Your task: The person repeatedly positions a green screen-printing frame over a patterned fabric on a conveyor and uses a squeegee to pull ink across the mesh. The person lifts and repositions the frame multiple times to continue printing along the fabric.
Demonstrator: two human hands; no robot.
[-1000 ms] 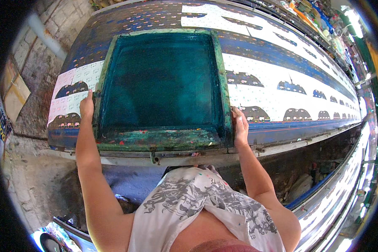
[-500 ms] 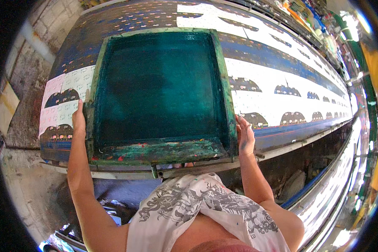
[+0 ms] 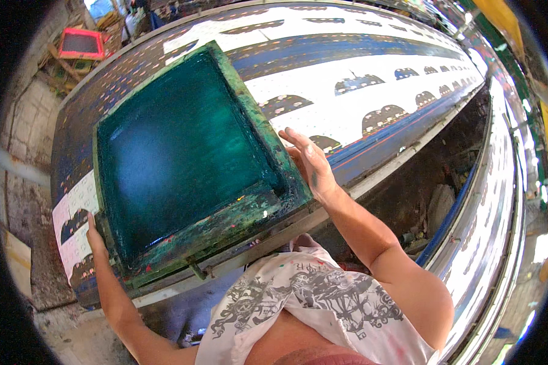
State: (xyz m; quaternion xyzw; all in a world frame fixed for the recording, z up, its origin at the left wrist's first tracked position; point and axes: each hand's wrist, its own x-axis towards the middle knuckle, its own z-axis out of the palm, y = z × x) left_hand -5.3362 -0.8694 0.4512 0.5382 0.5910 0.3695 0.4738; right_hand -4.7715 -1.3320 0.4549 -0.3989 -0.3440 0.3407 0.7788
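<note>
Nearest is the front edge of a long desk, its metal rail running off to the right above a dark, littered gap. White cloth printed with rows of dark arched motifs and a blue band covers the top. On it lies a large green printing screen, its wooden frame caked with teal ink and flecks of red and yellow, its mesh dark teal. The left hand grips the frame's near left corner, fingers curled round the edge. The right hand rests spread against the right side. Farther off, a red-framed screen leans by a rough wall.
</note>
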